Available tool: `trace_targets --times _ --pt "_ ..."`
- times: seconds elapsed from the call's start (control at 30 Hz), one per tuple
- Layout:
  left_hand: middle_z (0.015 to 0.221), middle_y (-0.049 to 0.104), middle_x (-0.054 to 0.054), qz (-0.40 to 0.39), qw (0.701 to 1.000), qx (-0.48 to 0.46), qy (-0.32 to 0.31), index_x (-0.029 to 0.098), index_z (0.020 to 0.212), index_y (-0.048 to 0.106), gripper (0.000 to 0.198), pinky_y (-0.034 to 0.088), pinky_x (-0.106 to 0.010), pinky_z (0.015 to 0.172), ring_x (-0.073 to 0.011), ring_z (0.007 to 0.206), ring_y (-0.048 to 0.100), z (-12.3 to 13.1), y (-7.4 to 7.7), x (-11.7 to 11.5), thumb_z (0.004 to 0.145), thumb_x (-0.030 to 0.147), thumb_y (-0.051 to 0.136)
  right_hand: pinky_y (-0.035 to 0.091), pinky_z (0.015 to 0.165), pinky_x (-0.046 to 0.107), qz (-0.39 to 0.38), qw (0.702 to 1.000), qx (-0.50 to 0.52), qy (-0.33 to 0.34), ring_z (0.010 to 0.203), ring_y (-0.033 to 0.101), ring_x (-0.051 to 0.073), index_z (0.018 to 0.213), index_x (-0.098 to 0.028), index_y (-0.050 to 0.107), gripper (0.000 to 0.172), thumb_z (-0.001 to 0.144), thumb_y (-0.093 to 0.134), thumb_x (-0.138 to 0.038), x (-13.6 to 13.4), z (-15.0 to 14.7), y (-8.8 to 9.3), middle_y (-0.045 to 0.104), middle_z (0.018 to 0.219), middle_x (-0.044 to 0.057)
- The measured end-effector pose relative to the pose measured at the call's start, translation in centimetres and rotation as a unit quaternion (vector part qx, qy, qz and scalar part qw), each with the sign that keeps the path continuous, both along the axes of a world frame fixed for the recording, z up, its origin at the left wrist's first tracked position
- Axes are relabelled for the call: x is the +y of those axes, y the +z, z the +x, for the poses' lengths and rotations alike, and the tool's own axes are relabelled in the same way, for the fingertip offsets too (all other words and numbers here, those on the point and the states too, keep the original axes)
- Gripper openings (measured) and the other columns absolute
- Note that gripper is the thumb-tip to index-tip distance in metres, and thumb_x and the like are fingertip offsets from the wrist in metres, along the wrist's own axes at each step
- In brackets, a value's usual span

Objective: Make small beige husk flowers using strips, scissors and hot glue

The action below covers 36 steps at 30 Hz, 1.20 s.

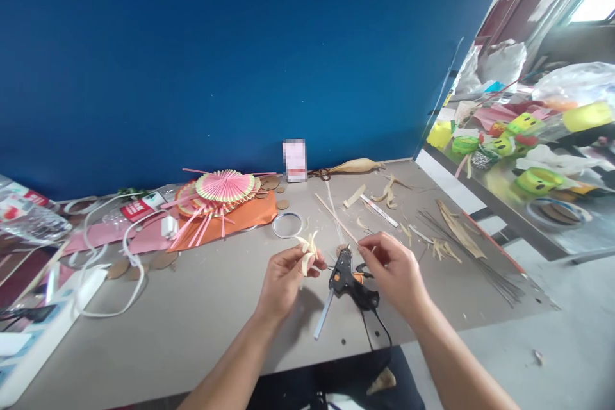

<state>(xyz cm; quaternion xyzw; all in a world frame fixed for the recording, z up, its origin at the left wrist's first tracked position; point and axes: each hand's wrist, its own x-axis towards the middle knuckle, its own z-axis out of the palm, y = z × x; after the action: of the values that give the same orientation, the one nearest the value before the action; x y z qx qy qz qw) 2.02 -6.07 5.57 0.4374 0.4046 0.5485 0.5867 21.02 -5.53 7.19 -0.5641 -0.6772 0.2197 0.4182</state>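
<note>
My left hand (286, 278) is closed on a small pale flower (309, 250) with curling, husk-like petals. A thin dark stem seems to stick out from its right side. To the right, my right hand (391, 266) has thumb and forefinger pinched at the near end of a thin wooden stick (337, 218), which slants away to the upper left. Between both hands lies a black glue gun (353, 282) with a translucent glue stick (324, 314) coming out of its back. Part of a dark-handled tool (364, 271) shows beside my right fingers.
Behind my hands are a tape roll (287, 225), a white marker (379, 210) and dried husk pieces (456, 227). Thin wires (473, 256) lie at the right. Pink paper fans (225, 187), bottles (144, 206), a white cable (127, 243) and a power strip (52, 333) occupy the left.
</note>
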Motion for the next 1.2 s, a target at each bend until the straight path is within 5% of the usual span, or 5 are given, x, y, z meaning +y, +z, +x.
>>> trace_targets --times 0.23,0.53,0.93,1.07,1.2 --pt "0.073 0.062 -0.003 0.001 1.0 -0.005 0.022 0.015 0.07 0.067 0.016 0.045 -0.02 0.056 -0.0122 0.067 0.058 -0.2 -0.5 0.5 0.073 0.03 0.061 0.038 0.062 0.027 -0.117 0.956 -0.251 0.094 0.073 0.054 0.018 0.08 -0.021 0.056 0.013 0.073 0.056 -0.032 -1.0 1.5 -1.6 0.059 0.074 0.002" --pt "0.071 0.063 -0.004 -0.031 0.999 0.003 0.022 0.014 0.07 0.067 0.019 0.045 -0.02 0.057 -0.012 0.066 0.058 0.1 -0.5 0.3 0.072 0.032 0.061 0.041 0.069 0.03 -0.129 0.931 -0.34 0.045 0.087 0.056 0.024 0.105 -0.016 0.047 0.038 0.068 0.056 -0.017 -2.6 -0.7 -4.6 0.059 0.094 0.009" --pt "0.069 0.062 -0.005 -0.06 0.997 -0.012 0.047 0.012 0.073 0.066 0.024 0.045 -0.02 0.054 -0.0129 0.065 0.058 0.1 -1.2 0.7 0.068 0.035 0.064 0.044 0.075 0.034 -0.145 0.985 -0.043 0.083 0.087 0.058 0.019 0.114 -0.022 0.04 0.039 0.076 0.047 -0.021 -2.5 1.5 -4.2 0.06 0.097 0.005" --pt "0.072 0.063 -0.005 -0.077 0.996 -0.009 0.052 0.013 0.074 0.067 0.026 0.046 -0.022 0.056 -0.0129 0.064 0.059 0.0 -1.1 0.7 0.066 0.037 0.066 0.045 0.06 0.025 -0.175 0.964 0.155 0.128 0.067 0.055 0.014 0.114 -0.019 0.04 0.042 0.076 0.054 -0.03 -2.1 1.8 -3.3 0.059 0.081 0.002" --pt "0.066 0.063 -0.005 -0.058 0.998 0.016 0.03 0.014 0.071 0.067 0.026 0.044 -0.022 0.059 -0.0135 0.067 0.058 0.1 -0.8 0.6 0.069 0.039 0.063 0.042 0.056 0.024 -0.163 0.953 0.198 0.164 0.062 0.051 0.014 0.092 -0.016 0.051 0.028 0.077 0.053 -0.04 -2.9 1.9 -1.8 0.054 0.071 0.001"
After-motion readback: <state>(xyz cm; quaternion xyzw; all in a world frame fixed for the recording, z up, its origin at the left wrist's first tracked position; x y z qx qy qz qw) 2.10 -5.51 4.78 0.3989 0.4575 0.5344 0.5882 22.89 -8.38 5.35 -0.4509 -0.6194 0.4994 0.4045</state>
